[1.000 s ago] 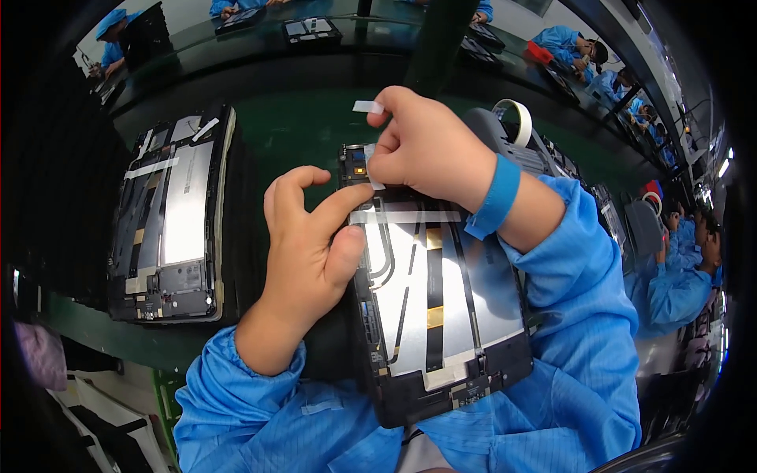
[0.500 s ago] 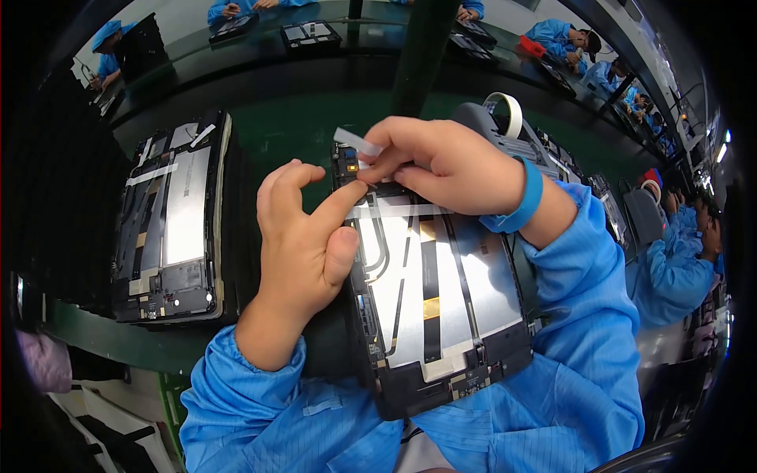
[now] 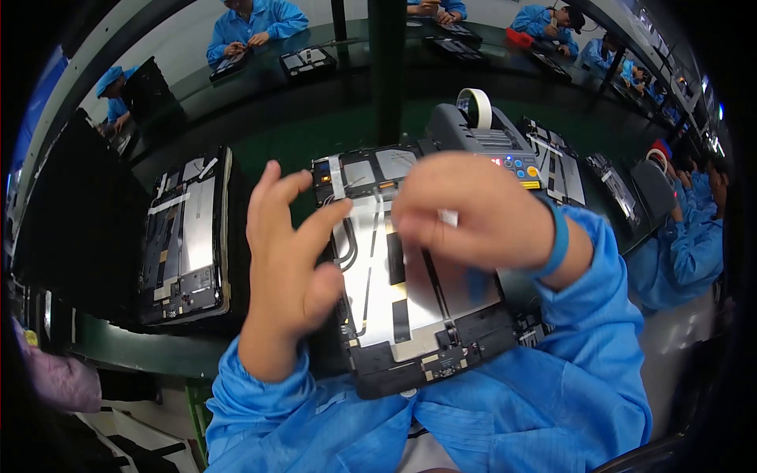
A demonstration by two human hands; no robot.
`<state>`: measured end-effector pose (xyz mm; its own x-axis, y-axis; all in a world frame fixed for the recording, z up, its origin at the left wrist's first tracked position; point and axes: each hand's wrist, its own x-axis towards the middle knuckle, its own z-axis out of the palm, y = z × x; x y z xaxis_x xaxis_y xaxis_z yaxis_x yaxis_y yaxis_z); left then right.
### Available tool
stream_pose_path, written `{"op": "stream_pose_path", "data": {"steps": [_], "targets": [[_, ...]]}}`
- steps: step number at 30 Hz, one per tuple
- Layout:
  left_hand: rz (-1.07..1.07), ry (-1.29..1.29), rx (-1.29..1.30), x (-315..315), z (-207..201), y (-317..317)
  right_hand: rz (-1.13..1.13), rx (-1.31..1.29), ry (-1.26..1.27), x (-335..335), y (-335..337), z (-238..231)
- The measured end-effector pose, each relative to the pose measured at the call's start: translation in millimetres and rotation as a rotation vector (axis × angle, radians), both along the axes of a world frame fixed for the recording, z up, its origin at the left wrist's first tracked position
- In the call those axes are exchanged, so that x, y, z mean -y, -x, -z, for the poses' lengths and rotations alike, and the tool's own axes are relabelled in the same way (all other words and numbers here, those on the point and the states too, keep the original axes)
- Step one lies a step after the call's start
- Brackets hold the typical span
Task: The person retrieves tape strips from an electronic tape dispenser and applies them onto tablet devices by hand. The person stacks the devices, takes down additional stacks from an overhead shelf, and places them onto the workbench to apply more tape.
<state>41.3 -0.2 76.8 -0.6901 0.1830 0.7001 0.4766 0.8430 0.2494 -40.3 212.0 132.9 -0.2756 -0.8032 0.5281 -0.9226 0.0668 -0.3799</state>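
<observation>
Directly before a worker's blue smock lies an opened tablet, the left hand spread loose at its left edge; the blurred right hand curls above, its grip impossible to tell.

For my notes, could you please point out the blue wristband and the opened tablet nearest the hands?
Blue wristband (image 3: 561, 240): head view, middle of the band.
Opened tablet (image 3: 379, 285): head view, its silver middle.

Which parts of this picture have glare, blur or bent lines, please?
Head view: strong white glare on the metal plate of the opened device in front; head view: right hand looks blurred; head view: the far bench appears bowed by the fisheye lens, and the picture's corners are black.
</observation>
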Motion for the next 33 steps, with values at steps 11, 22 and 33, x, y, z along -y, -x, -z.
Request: {"op": "stream_pose_path", "data": {"steps": [11,22,33], "targets": [[0.223,0.029,-0.162,-58,-49,-24,0.179,-0.049,0.25,-39,-38,5],[0.117,0.119,0.442,-71,-62,62,0.36,0.462,0.415,-70,51,24],[0.074,0.354,0.367,-73,-47,67,0.289,0.15,0.0,-47,56,43]]}}
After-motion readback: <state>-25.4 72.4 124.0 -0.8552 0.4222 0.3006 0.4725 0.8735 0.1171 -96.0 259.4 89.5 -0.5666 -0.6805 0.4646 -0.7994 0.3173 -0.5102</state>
